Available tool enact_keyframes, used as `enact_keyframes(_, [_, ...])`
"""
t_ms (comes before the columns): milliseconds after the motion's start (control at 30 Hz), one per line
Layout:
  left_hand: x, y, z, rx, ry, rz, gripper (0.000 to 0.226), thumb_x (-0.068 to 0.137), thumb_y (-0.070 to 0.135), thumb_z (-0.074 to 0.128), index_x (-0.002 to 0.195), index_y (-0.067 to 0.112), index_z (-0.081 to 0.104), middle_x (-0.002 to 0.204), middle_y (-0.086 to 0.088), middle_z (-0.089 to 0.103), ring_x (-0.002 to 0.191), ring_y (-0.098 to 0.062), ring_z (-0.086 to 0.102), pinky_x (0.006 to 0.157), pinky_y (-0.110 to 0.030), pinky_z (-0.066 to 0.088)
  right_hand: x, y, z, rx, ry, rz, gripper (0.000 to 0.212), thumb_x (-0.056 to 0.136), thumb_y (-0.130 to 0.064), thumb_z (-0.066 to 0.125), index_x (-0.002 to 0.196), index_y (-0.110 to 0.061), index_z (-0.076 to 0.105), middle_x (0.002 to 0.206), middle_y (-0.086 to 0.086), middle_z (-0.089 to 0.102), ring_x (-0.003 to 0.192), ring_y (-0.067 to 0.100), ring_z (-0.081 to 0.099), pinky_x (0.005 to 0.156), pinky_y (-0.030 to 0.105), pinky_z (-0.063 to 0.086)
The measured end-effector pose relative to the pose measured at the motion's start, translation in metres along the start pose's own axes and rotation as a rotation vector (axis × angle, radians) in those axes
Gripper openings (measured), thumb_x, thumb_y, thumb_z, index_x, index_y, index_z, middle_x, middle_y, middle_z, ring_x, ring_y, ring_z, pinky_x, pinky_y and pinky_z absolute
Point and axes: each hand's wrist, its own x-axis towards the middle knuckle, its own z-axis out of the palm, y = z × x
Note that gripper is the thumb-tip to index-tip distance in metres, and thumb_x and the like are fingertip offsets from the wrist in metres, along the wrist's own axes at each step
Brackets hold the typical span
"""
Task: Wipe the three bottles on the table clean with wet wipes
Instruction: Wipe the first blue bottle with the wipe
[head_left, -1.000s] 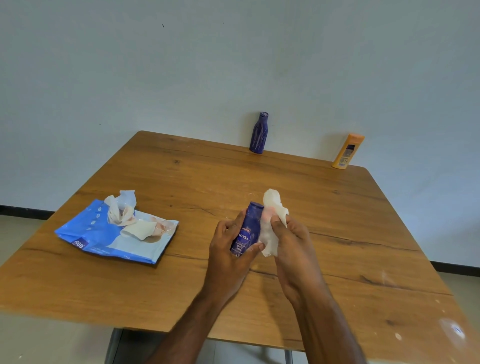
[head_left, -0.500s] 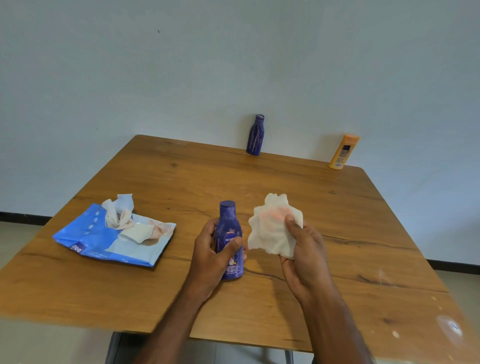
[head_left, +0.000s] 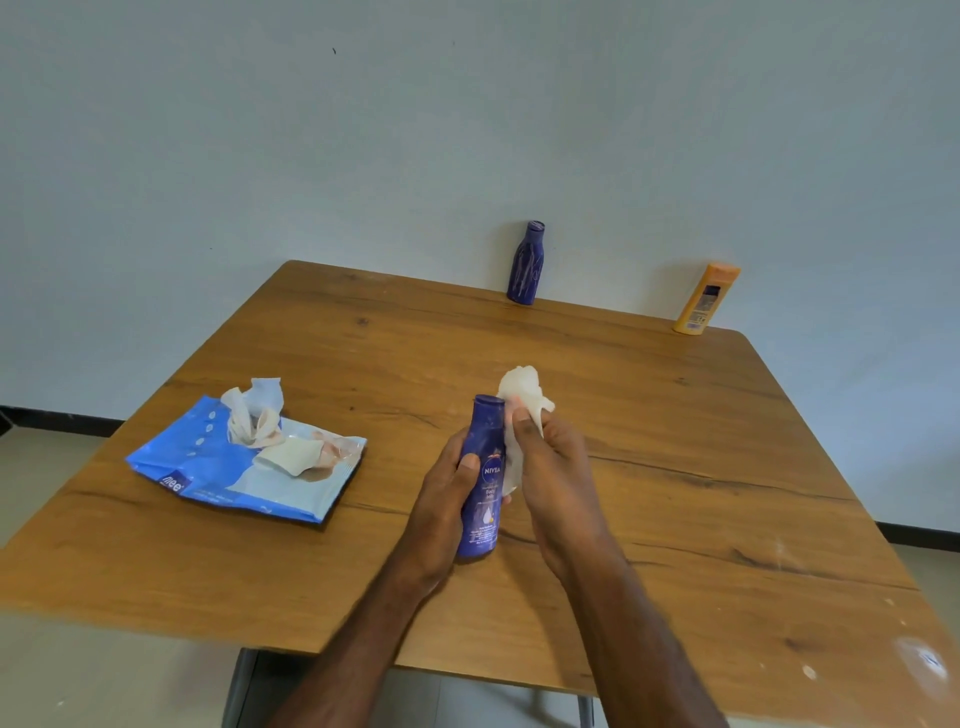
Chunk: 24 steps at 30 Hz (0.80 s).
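My left hand (head_left: 448, 493) grips a dark blue Nivea bottle (head_left: 484, 478) over the middle of the wooden table (head_left: 675, 467), thumb across its label. My right hand (head_left: 550, 467) holds a crumpled white wet wipe (head_left: 524, 395) pressed against the bottle's right side near the cap. A second dark blue bottle (head_left: 525, 264) stands at the table's far edge by the wall. An orange bottle (head_left: 706, 299) stands at the far right corner, leaning toward the wall.
A blue wet-wipe pack (head_left: 244, 462) lies on the table's left, its flap open and a wipe sticking up from it (head_left: 254, 410). White specks mark the table's near right corner (head_left: 924, 660). A pale wall stands right behind the table.
The right hand had held the wipe spread out apart from the bottle; now it has bunched the wipe and pressed it against the bottle's upper right side. The left hand keeps its grip.
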Motion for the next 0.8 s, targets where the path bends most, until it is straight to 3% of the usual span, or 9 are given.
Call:
enact_keyframes(133, [0.003, 0.001, -0.001, 0.011, 0.026, 0.007, 0.046, 0.101, 0.030, 0.047, 0.144, 0.013, 0.050, 0.130, -0.014, 0.066, 0.119, -0.032, 0.064, 0.100, -0.044, 0.052, -0.007, 0.000, 0.001, 0.020, -0.034, -0.022, 0.042, 0.105, -0.027, 0.049, 0.108, 0.013, 0.060, 0.103, 0.040, 0.060, 0.084, 0.030, 0.058, 0.074, 0.044, 0.044])
enact_keyframes(267, [0.002, 0.002, 0.001, 0.074, 0.001, 0.030, 0.042, 0.101, 0.029, 0.050, 0.141, 0.017, 0.054, 0.125, -0.008, 0.068, 0.112, -0.021, 0.066, 0.093, -0.033, 0.053, -0.005, -0.004, -0.003, 0.014, -0.003, -0.015, 0.033, 0.106, -0.024, 0.047, 0.109, 0.003, 0.066, 0.102, 0.031, 0.067, 0.084, 0.026, 0.063, 0.074, 0.043, 0.049])
enact_keyframes(400, [-0.002, 0.003, 0.006, 0.135, -0.035, 0.055, 0.057, 0.097, 0.042, 0.055, 0.148, 0.020, 0.046, 0.132, 0.000, 0.066, 0.122, -0.021, 0.063, 0.096, -0.030, 0.054, -0.003, -0.004, -0.004, 0.013, 0.027, 0.038, 0.027, 0.107, -0.023, 0.045, 0.106, -0.010, 0.069, 0.102, 0.023, 0.070, 0.088, 0.024, 0.065, 0.087, 0.053, 0.054])
enact_keyframes(500, [-0.001, 0.004, 0.006, 0.139, -0.010, 0.070, 0.056, 0.097, 0.039, 0.056, 0.149, 0.023, 0.044, 0.134, 0.005, 0.065, 0.124, -0.017, 0.062, 0.098, -0.030, 0.054, -0.008, -0.001, -0.004, -0.021, 0.004, 0.019, 0.030, 0.107, -0.023, 0.044, 0.108, -0.004, 0.068, 0.104, 0.027, 0.069, 0.093, 0.030, 0.067, 0.088, 0.055, 0.053])
enact_keyframes(600, [0.001, 0.003, 0.006, 0.156, 0.011, 0.095, 0.052, 0.099, 0.032, 0.056, 0.150, 0.026, 0.043, 0.134, 0.009, 0.064, 0.126, -0.014, 0.061, 0.100, -0.030, 0.053, -0.012, 0.001, -0.008, -0.004, -0.015, 0.007, 0.029, 0.106, -0.023, 0.046, 0.107, -0.009, 0.070, 0.102, 0.020, 0.073, 0.099, 0.032, 0.071, 0.085, 0.044, 0.057])
enact_keyframes(700, [-0.002, 0.002, 0.012, 0.229, -0.028, 0.165, 0.053, 0.100, 0.038, 0.059, 0.150, 0.034, 0.042, 0.132, 0.009, 0.064, 0.123, -0.018, 0.062, 0.094, -0.024, 0.053, -0.007, -0.002, -0.011, 0.064, 0.024, 0.052, 0.026, 0.106, -0.022, 0.046, 0.105, -0.018, 0.072, 0.104, 0.014, 0.074, 0.099, 0.025, 0.071, 0.086, 0.041, 0.058])
enact_keyframes(800, [-0.004, -0.006, 0.018, 0.372, -0.015, 0.250, 0.058, 0.100, 0.039, 0.060, 0.153, 0.032, 0.039, 0.131, 0.006, 0.062, 0.120, -0.023, 0.062, 0.094, -0.032, 0.056, -0.003, -0.004, -0.015, 0.080, 0.049, 0.097, 0.028, 0.107, -0.021, 0.044, 0.107, -0.018, 0.072, 0.102, 0.009, 0.076, 0.094, 0.018, 0.072, 0.079, 0.030, 0.060])
